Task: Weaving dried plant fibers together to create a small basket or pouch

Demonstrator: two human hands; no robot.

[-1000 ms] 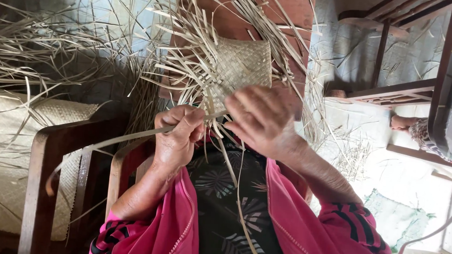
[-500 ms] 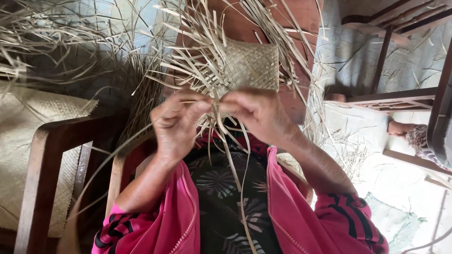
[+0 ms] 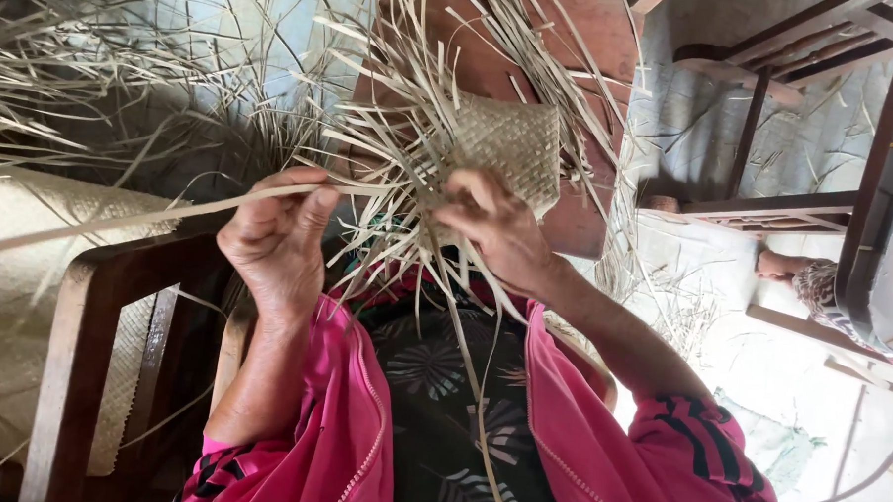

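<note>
A small woven straw piece [image 3: 515, 145], pale tan, sits in front of me with many loose strips fanning out from its edges. My right hand [image 3: 495, 228] grips its lower left edge, fingers pinched on the weave. My left hand [image 3: 274, 237] is closed around one long flat straw strip [image 3: 141, 216] that runs out to the left from the weave. Pink sleeves and a dark floral cloth show below my arms.
A wooden chair frame [image 3: 77, 347] stands at my left with a woven mat [image 3: 14, 295] beneath it. Loose straw [image 3: 96, 80] lies piled at upper left. Dark wooden furniture [image 3: 768, 124] stands at upper right; another person's arm [image 3: 797, 273] shows at the right edge.
My left hand has drawn away to the left, pulling one long strip out taut. My right hand stayed on the woven piece, and the view has closed in on it.
</note>
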